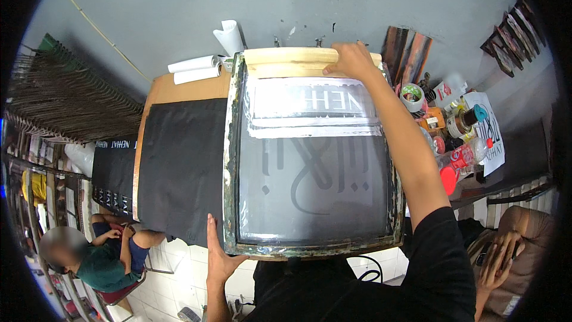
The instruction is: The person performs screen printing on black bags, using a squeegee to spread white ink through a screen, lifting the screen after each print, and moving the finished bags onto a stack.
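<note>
A screen-printing frame (230, 167) with a paint-stained rim lies in front of me, its grey mesh (310, 220) showing a dark curved design. White ink (316, 127) covers the mesh's far part, where mirrored lettering shows. Along the far end rests a wide squeegee (286, 62) with a pale wooden handle. My right hand (353, 62) grips it near its right end, fingers over the wood. My left hand (219, 259) is at the frame's near left corner, fingers stretched out and thumb spread along the near edge. Black fabric (182, 167) lies flat on a board left of the frame.
Tape rolls (412, 96), bottles (465, 154) and jars crowd the right side. Paper rolls (193, 68) lie at the far left by the grey wall (179, 12). One person (107, 262) sits at the left, another (506, 250) at the lower right. A rack (77, 92) stands left.
</note>
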Demonstrator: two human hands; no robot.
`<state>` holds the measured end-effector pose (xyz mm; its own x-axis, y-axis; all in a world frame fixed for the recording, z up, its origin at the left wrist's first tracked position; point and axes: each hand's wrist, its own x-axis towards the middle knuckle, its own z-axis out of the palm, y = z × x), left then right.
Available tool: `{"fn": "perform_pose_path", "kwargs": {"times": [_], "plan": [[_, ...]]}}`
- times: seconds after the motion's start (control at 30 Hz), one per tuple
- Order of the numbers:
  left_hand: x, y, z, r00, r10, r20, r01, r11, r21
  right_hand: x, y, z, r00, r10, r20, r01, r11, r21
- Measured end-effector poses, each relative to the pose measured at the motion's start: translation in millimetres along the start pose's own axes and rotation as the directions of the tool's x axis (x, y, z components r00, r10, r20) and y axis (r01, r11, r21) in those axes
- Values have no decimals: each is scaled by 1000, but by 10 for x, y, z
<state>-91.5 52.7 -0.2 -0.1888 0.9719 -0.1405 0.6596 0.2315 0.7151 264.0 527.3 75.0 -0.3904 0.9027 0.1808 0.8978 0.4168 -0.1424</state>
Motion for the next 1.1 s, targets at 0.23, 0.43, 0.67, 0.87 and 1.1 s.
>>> {"fn": "perform_pose_path", "kwargs": {"times": [0.23,0.43,0.67,0.87,1.1], "plan": [[-51,-250,68,979,191,-73,-188,981,57,81,55,147,992,125,5,-125,992,30],[-85,-606,235,861,428,-276,-399,903,157,-499,0,-429,944,39,-329,17,986,166],[172,418,18,633,391,-668,-507,861,22,-2323,-863,-2177,898,-80,-433,154,978,139],[914,1554,-604,492,237,-838,-769,569,-291,-2849,-1152,-2543,872,-67,-485,173,969,176],[1716,2125,-679,478,302,-825,-770,596,-228,-2010,-592,-3141,735,-360,-574,51,874,-483]]}}
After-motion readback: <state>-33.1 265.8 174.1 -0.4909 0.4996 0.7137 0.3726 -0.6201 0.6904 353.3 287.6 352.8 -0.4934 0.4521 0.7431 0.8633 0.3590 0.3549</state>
